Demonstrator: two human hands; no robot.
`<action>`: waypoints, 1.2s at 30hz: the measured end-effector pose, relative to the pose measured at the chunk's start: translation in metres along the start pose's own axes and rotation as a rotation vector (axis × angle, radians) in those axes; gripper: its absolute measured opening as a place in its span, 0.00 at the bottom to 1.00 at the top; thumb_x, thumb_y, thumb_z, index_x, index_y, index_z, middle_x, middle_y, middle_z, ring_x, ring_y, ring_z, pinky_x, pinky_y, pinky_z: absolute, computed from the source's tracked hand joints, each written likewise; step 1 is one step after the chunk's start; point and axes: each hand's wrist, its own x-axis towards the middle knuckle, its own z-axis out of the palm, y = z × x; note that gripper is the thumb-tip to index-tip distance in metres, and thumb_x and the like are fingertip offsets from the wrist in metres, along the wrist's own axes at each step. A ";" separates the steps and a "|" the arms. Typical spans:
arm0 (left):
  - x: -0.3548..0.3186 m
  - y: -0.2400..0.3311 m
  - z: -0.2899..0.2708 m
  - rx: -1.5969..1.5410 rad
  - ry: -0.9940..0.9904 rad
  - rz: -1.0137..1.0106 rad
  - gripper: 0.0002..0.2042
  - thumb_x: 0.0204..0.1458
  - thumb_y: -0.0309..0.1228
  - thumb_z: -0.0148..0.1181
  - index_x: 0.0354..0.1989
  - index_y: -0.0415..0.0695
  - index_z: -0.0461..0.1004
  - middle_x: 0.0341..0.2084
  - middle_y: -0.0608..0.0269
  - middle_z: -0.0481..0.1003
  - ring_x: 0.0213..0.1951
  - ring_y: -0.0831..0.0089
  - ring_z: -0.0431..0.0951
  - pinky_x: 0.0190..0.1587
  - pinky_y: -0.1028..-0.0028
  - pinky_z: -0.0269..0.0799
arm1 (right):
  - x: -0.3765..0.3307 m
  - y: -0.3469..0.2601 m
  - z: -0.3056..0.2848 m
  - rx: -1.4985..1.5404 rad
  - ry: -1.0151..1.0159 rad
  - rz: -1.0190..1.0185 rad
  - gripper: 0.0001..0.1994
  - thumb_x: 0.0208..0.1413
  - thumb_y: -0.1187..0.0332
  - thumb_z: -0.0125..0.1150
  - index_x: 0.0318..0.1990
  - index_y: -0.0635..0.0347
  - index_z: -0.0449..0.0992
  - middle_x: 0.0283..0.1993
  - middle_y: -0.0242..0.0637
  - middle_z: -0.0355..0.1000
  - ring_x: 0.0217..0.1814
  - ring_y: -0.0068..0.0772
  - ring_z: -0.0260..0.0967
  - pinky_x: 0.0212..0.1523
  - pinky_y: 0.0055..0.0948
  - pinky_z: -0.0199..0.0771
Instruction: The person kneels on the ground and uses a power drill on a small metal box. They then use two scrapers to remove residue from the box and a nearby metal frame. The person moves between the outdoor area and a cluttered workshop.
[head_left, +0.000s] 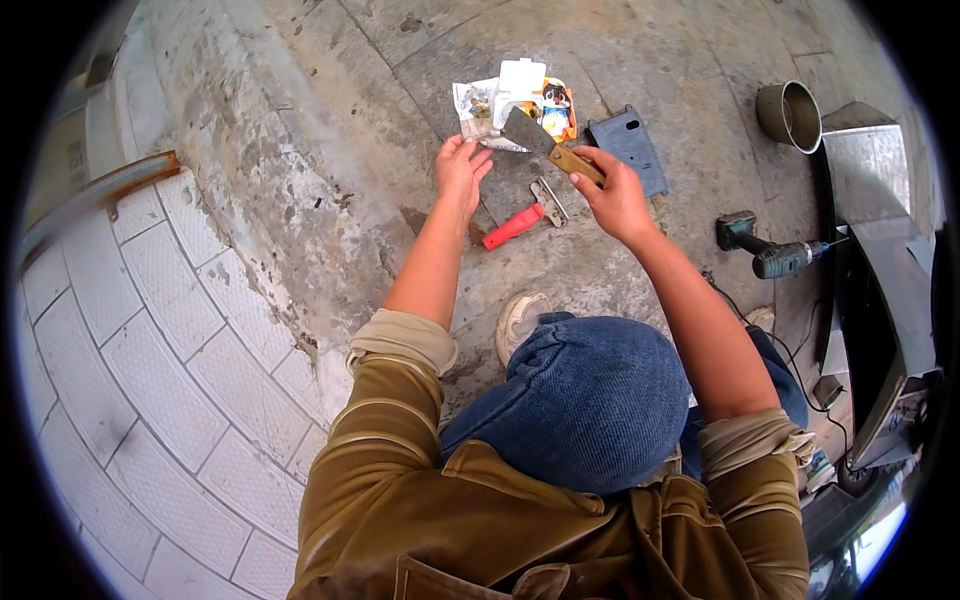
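My right hand [614, 198] grips the wooden handle of a putty knife [528, 130], its broad dark blade pointing up and to the left. Across from it, my left hand [461, 172] has its fingers stretched out, beside a crumpled whitish plastic bag [474, 104]; whether the fingertips touch the bag I cannot tell. A white plastic piece [521, 76] and an orange packet [559, 108] with a cartoon figure lie on the bag, partly behind the blade. On the ground between my forearms rests a red-handled scraper [515, 227] with a metal head.
Just right of the packet lies a flat grey-blue plastic plate [630, 150]. Farther right are a metal pot [790, 116], a cordless drill [780, 256] and a large metal housing [885, 285] with a black cable. White paving tiles [170, 380] cover the left side.
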 end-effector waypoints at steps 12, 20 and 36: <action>-0.019 -0.003 0.036 -0.044 -0.166 0.027 0.06 0.59 0.31 0.49 0.41 0.43 0.66 0.41 0.54 0.73 0.47 0.61 0.74 0.49 0.58 0.69 | -0.011 -0.011 -0.011 -0.015 0.038 0.015 0.17 0.49 0.70 0.60 0.48 0.62 0.73 0.41 0.52 0.73 0.42 0.50 0.73 0.40 0.36 0.72; -0.011 -0.001 0.039 -0.241 -0.370 -0.024 0.13 0.60 0.36 0.47 0.49 0.44 0.66 0.39 0.57 0.74 0.44 0.62 0.74 0.48 0.59 0.72 | -0.008 -0.011 -0.029 -0.057 0.065 0.009 0.16 0.49 0.69 0.61 0.47 0.62 0.74 0.38 0.53 0.74 0.37 0.49 0.73 0.39 0.36 0.72; -0.016 0.007 0.055 -0.242 -0.202 -0.023 0.15 0.61 0.34 0.46 0.53 0.39 0.61 0.48 0.50 0.70 0.46 0.53 0.75 0.48 0.55 0.73 | -0.021 -0.001 -0.042 0.044 0.146 0.029 0.16 0.49 0.70 0.61 0.48 0.62 0.74 0.38 0.51 0.75 0.35 0.46 0.74 0.38 0.34 0.73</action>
